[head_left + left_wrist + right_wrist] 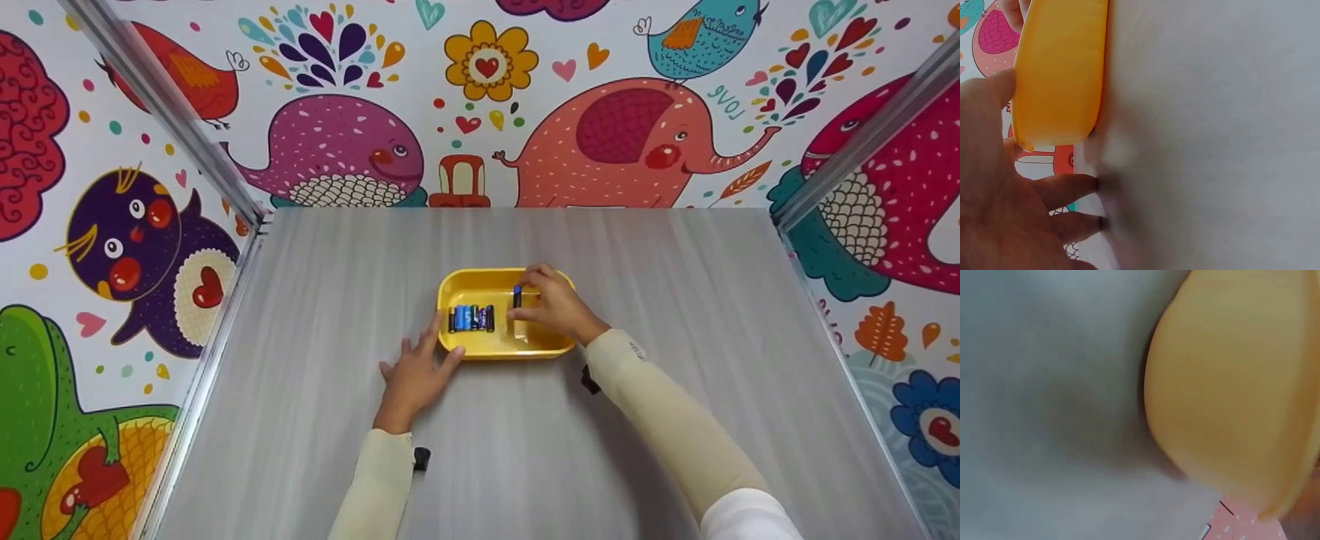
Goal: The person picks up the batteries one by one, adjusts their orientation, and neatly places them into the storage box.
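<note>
A yellow plastic tray [495, 352] with rounded corners rests on the table. In its left half lies a row of several batteries [471, 318], blue and dark, side by side. My right hand [556, 304] reaches over the tray's right side and pinches a dark battery [517, 297] with a blue end between thumb and fingers. Below this battery is a pale strip that I cannot make out. My left hand [416, 375] is at the tray's left front corner, thumb and index finger touching it, other fingers spread. In the right wrist view the tray wall [1224, 382] hides most of the hand.
The grey wood-grain table [337, 262] extends around the tray on every side. Walls with printed cartoon animals [615, 150] border the back and both sides. Metal frame rails [172, 120] run along the corners.
</note>
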`<state>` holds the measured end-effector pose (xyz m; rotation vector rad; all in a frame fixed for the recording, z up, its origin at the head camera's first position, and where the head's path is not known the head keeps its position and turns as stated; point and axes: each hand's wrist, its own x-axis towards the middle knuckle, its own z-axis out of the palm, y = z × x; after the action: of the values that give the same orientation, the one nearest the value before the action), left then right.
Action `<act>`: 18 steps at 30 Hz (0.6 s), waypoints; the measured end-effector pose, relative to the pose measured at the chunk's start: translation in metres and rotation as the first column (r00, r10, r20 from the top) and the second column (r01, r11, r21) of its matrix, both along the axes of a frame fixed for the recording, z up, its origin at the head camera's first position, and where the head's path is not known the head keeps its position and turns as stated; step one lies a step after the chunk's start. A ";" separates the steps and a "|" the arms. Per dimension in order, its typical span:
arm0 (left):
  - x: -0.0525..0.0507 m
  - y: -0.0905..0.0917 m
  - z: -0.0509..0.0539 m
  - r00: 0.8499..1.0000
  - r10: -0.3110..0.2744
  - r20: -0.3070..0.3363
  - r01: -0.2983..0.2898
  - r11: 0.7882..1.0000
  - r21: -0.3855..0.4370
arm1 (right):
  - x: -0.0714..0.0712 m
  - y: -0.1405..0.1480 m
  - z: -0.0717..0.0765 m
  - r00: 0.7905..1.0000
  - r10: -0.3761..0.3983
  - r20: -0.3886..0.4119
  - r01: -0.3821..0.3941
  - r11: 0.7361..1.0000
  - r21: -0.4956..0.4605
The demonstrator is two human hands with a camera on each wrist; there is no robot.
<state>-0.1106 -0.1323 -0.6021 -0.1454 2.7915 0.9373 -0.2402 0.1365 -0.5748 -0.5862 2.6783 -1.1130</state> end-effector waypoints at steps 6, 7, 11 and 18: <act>0.000 -0.001 0.000 1.000 0.008 0.030 -0.008 1.000 0.001 | -0.002 -0.016 -0.008 0.999 -0.014 0.030 0.013 0.999 0.046; 0.000 -0.001 -0.001 0.999 0.009 0.032 -0.009 1.000 0.001 | -0.003 -0.018 -0.009 0.999 -0.015 0.034 0.013 0.999 0.050; 0.000 -0.001 -0.001 0.999 0.010 0.035 -0.010 1.000 0.001 | -0.002 -0.024 -0.013 0.999 -0.007 0.050 0.004 0.998 0.059; 0.000 -0.002 0.000 1.000 -0.001 0.001 0.001 1.000 0.003 | 0.000 -0.030 -0.021 0.995 -0.039 0.088 0.031 0.995 0.096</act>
<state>-0.1106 -0.1348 -0.6018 -0.1444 2.7883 0.9413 -0.2399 0.1063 -0.5955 -0.4630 2.6559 -0.9895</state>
